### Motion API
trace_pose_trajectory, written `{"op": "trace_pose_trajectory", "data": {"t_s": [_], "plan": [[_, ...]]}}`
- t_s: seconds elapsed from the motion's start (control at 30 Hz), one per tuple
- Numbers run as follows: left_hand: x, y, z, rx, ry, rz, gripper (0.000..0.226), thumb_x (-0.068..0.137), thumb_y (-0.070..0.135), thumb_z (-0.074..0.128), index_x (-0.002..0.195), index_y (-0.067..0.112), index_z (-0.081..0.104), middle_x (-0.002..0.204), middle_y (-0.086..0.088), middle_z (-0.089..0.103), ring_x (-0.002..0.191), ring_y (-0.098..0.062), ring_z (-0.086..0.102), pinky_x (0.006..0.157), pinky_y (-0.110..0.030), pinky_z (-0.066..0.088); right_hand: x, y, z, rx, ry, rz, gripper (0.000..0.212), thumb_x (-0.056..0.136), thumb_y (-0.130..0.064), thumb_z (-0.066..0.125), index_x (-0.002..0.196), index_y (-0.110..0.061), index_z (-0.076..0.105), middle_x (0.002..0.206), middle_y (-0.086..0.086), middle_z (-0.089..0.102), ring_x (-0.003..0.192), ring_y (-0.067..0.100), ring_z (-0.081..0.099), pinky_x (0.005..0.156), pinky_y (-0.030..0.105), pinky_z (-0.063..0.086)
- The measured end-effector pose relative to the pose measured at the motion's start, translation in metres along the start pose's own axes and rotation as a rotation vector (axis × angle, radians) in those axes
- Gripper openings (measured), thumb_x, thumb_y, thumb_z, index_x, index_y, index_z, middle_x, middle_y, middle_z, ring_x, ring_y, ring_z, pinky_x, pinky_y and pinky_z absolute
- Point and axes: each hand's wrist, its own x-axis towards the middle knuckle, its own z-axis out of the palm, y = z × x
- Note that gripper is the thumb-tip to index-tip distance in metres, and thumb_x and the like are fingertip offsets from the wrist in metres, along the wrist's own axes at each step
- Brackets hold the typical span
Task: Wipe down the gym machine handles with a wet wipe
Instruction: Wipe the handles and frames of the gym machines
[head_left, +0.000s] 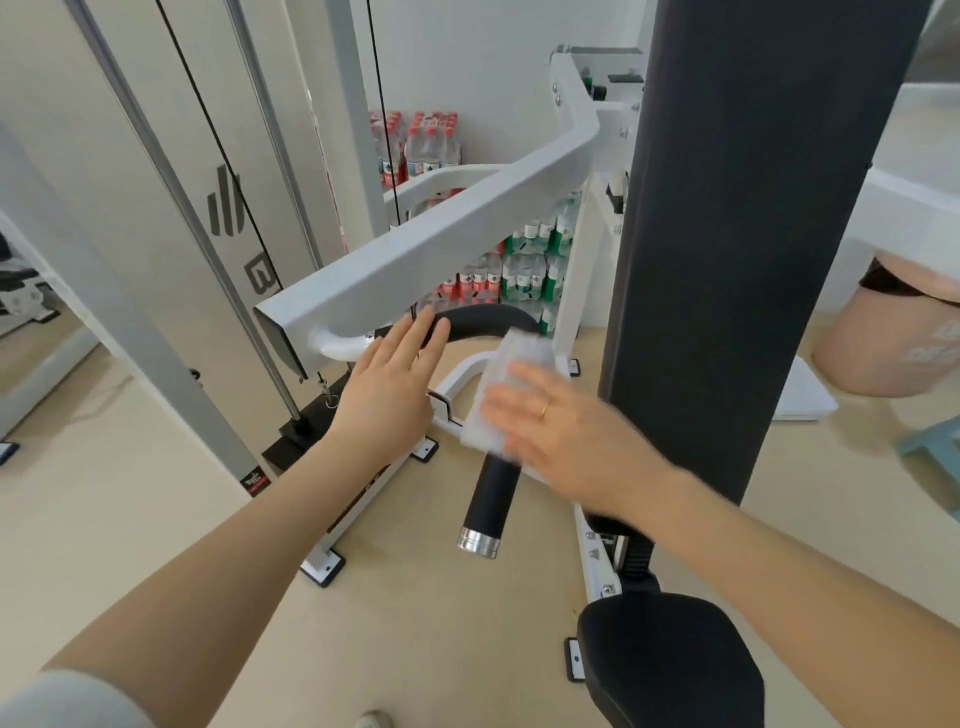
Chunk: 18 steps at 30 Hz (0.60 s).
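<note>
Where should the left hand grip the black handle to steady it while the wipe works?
Left hand: wrap the black handle low on its foam, just above the metal end cap, from the left. The wet wipe and right hand cover the upper bend.

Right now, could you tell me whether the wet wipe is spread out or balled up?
Spread out: the wet wipe lies flat over the black handle under the right hand.

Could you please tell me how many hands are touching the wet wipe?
1: the right hand presses the wet wipe against the black handle; the left hand is beside it.
</note>
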Motion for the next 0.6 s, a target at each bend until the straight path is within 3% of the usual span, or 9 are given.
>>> {"op": "trace_pose_trajectory", "data": {"t_s": [0.07,0.13,0.23,0.3,0.37,0.43,0.5,0.6], "plan": [[-0.002,0.006,-0.006,-0.163,-0.025,-0.021,0.071,0.091,0.019,0.052,0.149,0.017,0.010,0.158,0.000,-0.001,0.145,-0.018,0.001,0.115,-0.032,0.007,-0.012,-0.031,0.016,0.163,-0.037,-0.168,0.038,0.087,-0.020,0.058,0.123,-0.012,0.057,0.130,0.006,0.059,0.128,0.025,0.047,0.111,0.045,0.030],[-0.008,0.014,-0.010,-0.408,0.017,-0.047,0.058,0.091,0.017,0.053,0.144,0.018,0.030,0.156,0.006,0.010,0.139,-0.007,0.016,0.110,-0.026,0.021,-0.013,-0.035,0.020,0.291,-0.033,-0.164,0.037,0.090,-0.023,0.049,0.125,-0.013,0.055,0.134,0.003,0.055,0.132,0.018,0.038,0.115,0.037,0.023],[-0.017,0.028,-0.013,-0.699,-0.008,-0.132,0.039,0.092,0.014,0.051,0.130,0.021,0.050,0.137,0.010,0.045,0.119,-0.001,0.047,0.098,-0.019,0.035,0.001,-0.008,0.013,0.655,0.135,0.349,0.042,0.094,-0.025,0.042,0.134,-0.014,0.045,0.144,-0.006,0.036,0.139,0.006,0.016,0.116,0.022,0.009],[-0.024,0.036,-0.016,-0.850,-0.142,-0.197,0.030,0.093,0.017,0.050,0.123,0.023,0.054,0.117,0.011,0.060,0.099,0.000,0.061,0.094,-0.023,0.045,0.010,-0.001,0.003,0.993,0.290,0.758,0.047,0.095,-0.021,0.048,0.140,-0.021,0.036,0.145,-0.015,0.030,0.136,0.001,0.021,0.111,0.016,0.023],[-0.031,0.041,-0.018,-0.917,-0.272,-0.159,0.029,0.093,0.021,0.051,0.121,0.024,0.054,0.109,0.014,0.063,0.090,0.002,0.064,0.091,-0.023,0.049,0.016,-0.011,-0.003,1.294,0.402,1.048,0.052,0.093,-0.022,0.053,0.141,-0.027,0.034,0.139,-0.017,0.037,0.128,0.001,0.034,0.095,0.005,0.035],[-0.037,0.043,-0.018,-0.895,-0.323,-0.103,0.035,0.091,0.023,0.055,0.126,0.027,0.052,0.111,0.017,0.062,0.087,0.004,0.064,0.085,-0.016,0.049,0.012,-0.033,-0.003,1.492,0.332,1.159,0.044,0.091,-0.026,0.056,0.133,-0.026,0.045,0.131,-0.015,0.049,0.121,0.005,0.045,0.098,0.017,0.039],[-0.040,0.042,-0.020,-0.834,-0.315,-0.055,0.039,0.090,0.026,0.057,0.128,0.033,0.050,0.111,0.020,0.059,0.085,0.002,0.062,0.080,-0.015,0.050,0.005,-0.059,-0.004,1.707,0.215,1.253,0.024,0.092,-0.026,0.055,0.115,-0.018,0.057,0.113,0.000,0.064,0.109,0.014,0.059,0.102,0.035,0.044],[-0.039,0.040,-0.022,-0.799,-0.307,-0.016,0.036,0.092,0.026,0.054,0.127,0.034,0.052,0.101,0.020,0.058,0.085,-0.001,0.059,0.082,-0.021,0.050,0.001,-0.071,-0.006,2.043,0.218,1.344,0.023,0.094,-0.021,0.050,0.113,-0.011,0.058,0.109,0.011,0.066,0.104,0.021,0.063,0.097,0.036,0.048]]}}
